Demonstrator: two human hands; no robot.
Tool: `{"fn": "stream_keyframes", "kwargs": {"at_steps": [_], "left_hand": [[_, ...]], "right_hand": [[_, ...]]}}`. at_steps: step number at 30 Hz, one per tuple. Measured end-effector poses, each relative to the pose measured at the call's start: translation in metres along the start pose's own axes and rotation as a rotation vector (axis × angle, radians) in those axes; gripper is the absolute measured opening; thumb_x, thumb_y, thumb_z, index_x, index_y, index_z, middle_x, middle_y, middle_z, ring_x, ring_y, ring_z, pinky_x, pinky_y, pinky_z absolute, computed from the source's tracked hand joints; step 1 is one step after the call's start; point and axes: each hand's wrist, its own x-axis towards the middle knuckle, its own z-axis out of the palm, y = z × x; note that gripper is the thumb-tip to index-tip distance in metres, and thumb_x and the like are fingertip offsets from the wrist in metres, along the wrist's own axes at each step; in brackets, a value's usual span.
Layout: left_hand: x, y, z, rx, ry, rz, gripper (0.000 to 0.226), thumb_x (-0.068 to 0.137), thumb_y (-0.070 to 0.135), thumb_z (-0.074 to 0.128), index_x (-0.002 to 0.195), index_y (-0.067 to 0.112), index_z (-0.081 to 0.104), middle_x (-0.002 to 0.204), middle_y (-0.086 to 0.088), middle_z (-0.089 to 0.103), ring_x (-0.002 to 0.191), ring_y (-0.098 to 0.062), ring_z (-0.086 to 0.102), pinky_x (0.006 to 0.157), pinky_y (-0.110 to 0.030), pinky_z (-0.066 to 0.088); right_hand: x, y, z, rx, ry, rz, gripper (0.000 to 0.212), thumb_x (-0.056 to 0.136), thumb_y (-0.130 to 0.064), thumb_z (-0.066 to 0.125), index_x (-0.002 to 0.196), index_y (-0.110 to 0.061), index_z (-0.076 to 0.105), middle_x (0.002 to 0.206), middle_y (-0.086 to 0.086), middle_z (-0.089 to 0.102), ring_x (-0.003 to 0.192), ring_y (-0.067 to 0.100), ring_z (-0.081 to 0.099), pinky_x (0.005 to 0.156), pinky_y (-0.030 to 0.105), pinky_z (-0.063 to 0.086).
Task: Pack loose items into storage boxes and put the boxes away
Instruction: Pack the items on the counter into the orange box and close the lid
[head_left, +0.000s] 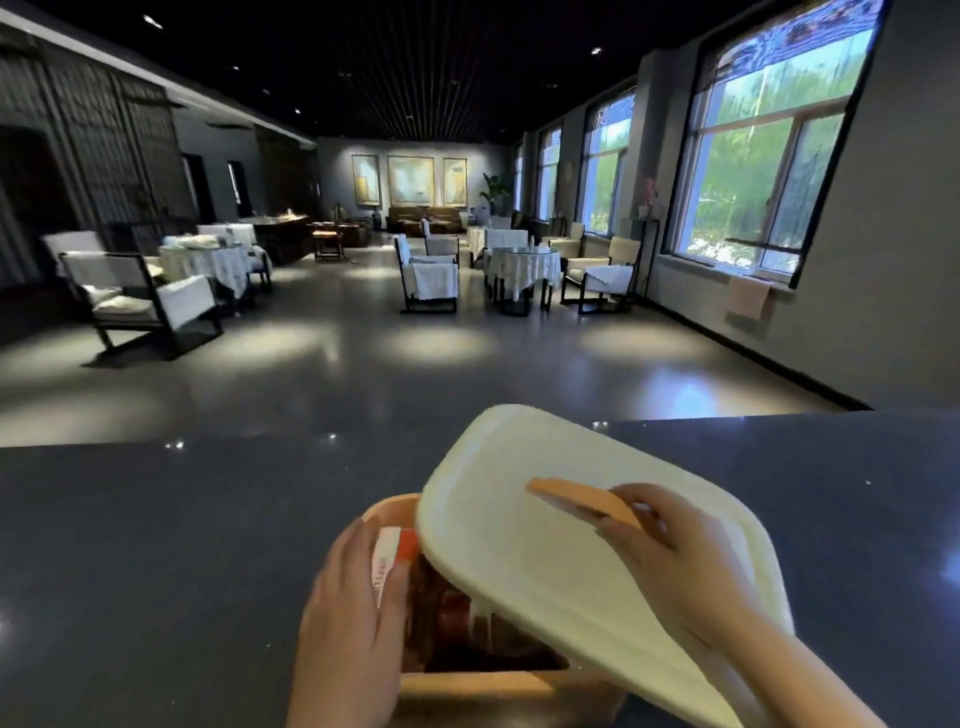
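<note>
A peach storage box (483, 686) stands on the dark counter (156, 545) at the near edge. Dark reddish items and a white pack with an orange end (387, 561) lie inside it. A cream lid (519, 530) hangs tilted over the box, covering its right side. My right hand (675, 561) grips the lid's peach handle (576, 501). My left hand (348, 623) lies against the box's left rim with straight fingers, touching the white pack.
Beyond the counter's far edge lies a glossy grey floor. Armchairs (140, 296) and cloth-covered tables (524, 265) stand further back. Large windows (758, 171) line the right wall.
</note>
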Motion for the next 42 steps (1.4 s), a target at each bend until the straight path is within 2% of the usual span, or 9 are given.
{"fn": "stream_keyframes", "kwargs": {"at_steps": [5, 9, 14, 17, 20, 29, 34, 37, 42], "left_hand": [[0.006, -0.024, -0.040, 0.044, 0.106, 0.001, 0.068, 0.087, 0.066, 0.016, 0.145, 0.033, 0.028, 0.153, 0.017, 0.021, 0.141, -0.007, 0.020, 0.113, -0.034, 0.020], [0.006, -0.034, -0.028, 0.136, -0.050, 0.050, 0.079, 0.075, 0.068, 0.007, 0.144, 0.035, 0.027, 0.153, 0.021, 0.013, 0.142, -0.007, 0.015, 0.115, -0.029, 0.016], [0.006, -0.032, -0.008, 0.309, -0.258, 0.082, 0.064, 0.088, 0.064, 0.012, 0.147, 0.038, 0.012, 0.156, 0.019, -0.007, 0.144, -0.007, -0.006, 0.116, -0.025, 0.005], [0.005, -0.033, -0.001, 0.310, -0.297, 0.082, 0.083, 0.071, 0.067, -0.004, 0.146, 0.039, 0.015, 0.156, 0.019, -0.005, 0.145, -0.006, -0.009, 0.117, -0.027, 0.006], [0.011, -0.029, 0.003, 0.357, -0.298, 0.114, 0.056, 0.094, 0.057, 0.017, 0.147, 0.037, 0.014, 0.157, 0.017, -0.004, 0.145, -0.009, -0.006, 0.118, -0.028, 0.002], [0.049, 0.003, 0.049, 0.311, -0.440, 0.256, 0.053, 0.099, 0.049, 0.022, 0.149, 0.030, 0.019, 0.159, 0.010, -0.002, 0.146, -0.012, -0.007, 0.120, -0.033, 0.000], [0.066, 0.005, 0.074, 0.334, -0.505, 0.269, 0.058, 0.096, 0.058, 0.016, 0.148, 0.033, 0.021, 0.159, 0.014, 0.004, 0.146, -0.009, -0.003, 0.119, -0.037, 0.000], [0.069, 0.003, 0.077, 0.367, -0.499, 0.270, 0.072, 0.085, 0.070, 0.006, 0.147, 0.036, 0.021, 0.158, 0.016, 0.007, 0.146, -0.009, -0.002, 0.119, -0.037, 0.000], [0.069, -0.001, 0.079, 0.415, -0.491, 0.291, 0.117, 0.050, 0.083, -0.030, 0.148, 0.039, 0.016, 0.159, 0.015, 0.006, 0.146, -0.012, -0.002, 0.119, -0.041, 0.003]], "right_hand": [[0.016, -0.016, 0.068, 0.059, -0.219, -0.018, 0.011, 0.081, -0.031, 0.072, 0.084, -0.040, 0.067, 0.082, -0.028, 0.067, 0.078, -0.002, 0.062, 0.073, 0.021, 0.051], [0.025, -0.015, 0.092, -0.021, -0.341, -0.058, 0.012, 0.081, -0.033, 0.072, 0.088, -0.039, 0.066, 0.085, -0.021, 0.069, 0.082, -0.002, 0.062, 0.081, 0.024, 0.051], [0.027, 0.001, 0.094, -0.060, -0.359, -0.046, 0.010, 0.081, -0.031, 0.072, 0.085, -0.039, 0.067, 0.085, -0.025, 0.067, 0.082, -0.002, 0.061, 0.079, 0.025, 0.050], [0.026, 0.009, 0.096, -0.050, -0.343, -0.033, 0.012, 0.081, -0.030, 0.072, 0.087, -0.039, 0.067, 0.085, -0.025, 0.067, 0.083, -0.003, 0.061, 0.078, 0.022, 0.049], [0.025, 0.011, 0.104, -0.062, -0.315, -0.031, 0.012, 0.082, -0.035, 0.071, 0.091, -0.041, 0.066, 0.087, -0.027, 0.067, 0.085, -0.005, 0.061, 0.079, 0.021, 0.048], [0.024, 0.012, 0.112, -0.068, -0.341, -0.101, 0.022, 0.085, -0.046, 0.062, 0.107, -0.043, 0.060, 0.106, -0.028, 0.063, 0.100, -0.005, 0.057, 0.090, 0.028, 0.049], [0.020, 0.029, 0.097, -0.425, -0.363, -0.099, 0.093, 0.067, -0.090, 0.023, 0.145, -0.041, 0.031, 0.153, -0.025, 0.016, 0.146, -0.001, 0.004, 0.121, 0.030, 0.006], [0.018, 0.030, 0.094, -0.469, -0.377, -0.059, 0.102, 0.062, -0.092, 0.012, 0.150, -0.042, 0.016, 0.160, -0.020, -0.001, 0.146, 0.001, -0.010, 0.121, 0.033, -0.003], [0.021, 0.032, 0.095, -0.488, -0.419, -0.059, 0.098, 0.069, -0.092, 0.018, 0.152, -0.041, 0.010, 0.159, -0.019, -0.005, 0.146, 0.002, -0.013, 0.121, 0.037, -0.005]]}}
